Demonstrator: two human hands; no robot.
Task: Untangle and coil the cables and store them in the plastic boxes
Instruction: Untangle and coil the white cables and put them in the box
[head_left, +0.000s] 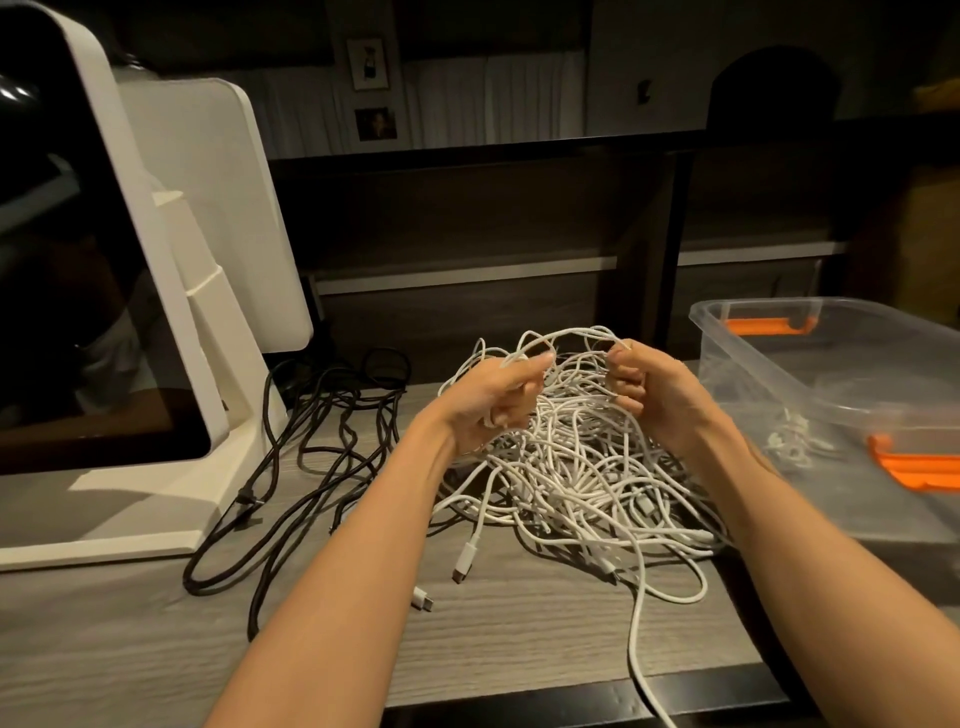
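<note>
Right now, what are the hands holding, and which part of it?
Both hands grip the tangle of white cables at its top strands: the left hand and right hand each pinch raised loops, a loop arching between them.

Table (519, 639): grey wood-grain top, matt, visible streaked texture. White cables (571, 467) at centre: smooth matt sheath, plugs (466, 558) hard white plastic with metal tips. Black cables (311, 467) at 9 o'clock: matt, slightly textured. Box (779, 353) at 3 o'clock: clear glossy plastic, orange plastic latches (914, 467). Device (104, 260) at 10 o'clock: white matt plastic shell, glossy black reflective screen.
</note>
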